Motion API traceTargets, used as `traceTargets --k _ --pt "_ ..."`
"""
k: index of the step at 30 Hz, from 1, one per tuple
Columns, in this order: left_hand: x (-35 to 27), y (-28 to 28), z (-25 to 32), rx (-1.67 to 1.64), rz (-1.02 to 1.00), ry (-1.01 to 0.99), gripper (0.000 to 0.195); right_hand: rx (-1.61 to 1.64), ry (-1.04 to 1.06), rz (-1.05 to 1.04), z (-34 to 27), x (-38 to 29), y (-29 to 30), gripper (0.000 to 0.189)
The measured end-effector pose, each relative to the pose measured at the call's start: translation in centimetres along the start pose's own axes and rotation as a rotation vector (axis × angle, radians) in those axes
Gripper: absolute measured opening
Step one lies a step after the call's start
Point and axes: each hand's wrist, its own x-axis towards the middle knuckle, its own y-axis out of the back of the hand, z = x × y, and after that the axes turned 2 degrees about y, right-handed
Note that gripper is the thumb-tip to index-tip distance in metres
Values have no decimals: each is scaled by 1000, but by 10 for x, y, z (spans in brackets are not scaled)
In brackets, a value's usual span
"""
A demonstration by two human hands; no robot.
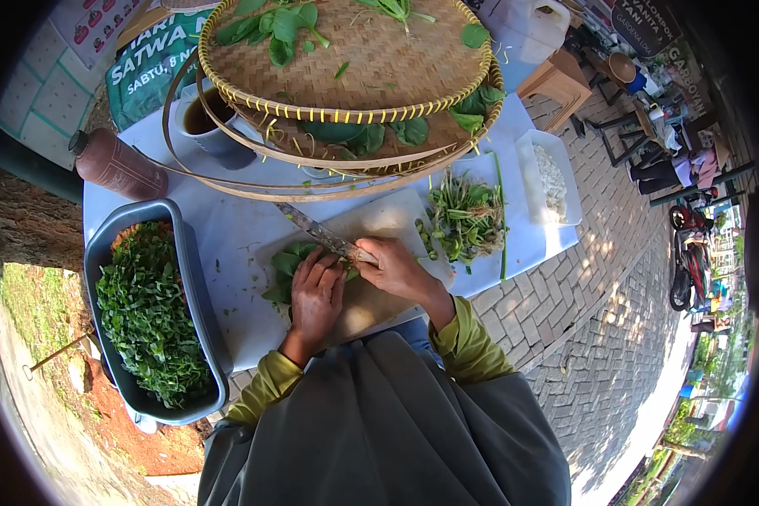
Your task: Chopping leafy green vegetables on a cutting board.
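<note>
My right hand (pixel 393 267) grips the handle of a knife (pixel 316 231), its dark, stained blade slanting up and to the left. Under the fingers of my left hand (pixel 316 294) a bunch of green leaves (pixel 284 265) is pressed against a pale cutting board (pixel 379 218). The blade passes just above the left fingertips, over the leaves; whether it touches them I cannot tell. To the right, partly over the board's edge, lies a heap of trimmed stems and roots (pixel 467 221). Chopped greens (pixel 148 316) fill much of a grey plastic tub (pixel 199 303) on the left.
Stacked woven bamboo trays (pixel 367 69) with leafy greens (pixel 284 28) cover the table's far side. A cup of dark liquid (pixel 218 129) and a reddish-brown bottle (pixel 117 164) stand at left. At right sits a white container (pixel 566 209) with white shredded food (pixel 549 180).
</note>
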Motion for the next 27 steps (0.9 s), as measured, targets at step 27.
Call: traceTargets --k 27 --pt "-4 2 4 134 -116 30 28 -482 -306 363 7 -120 45 11"
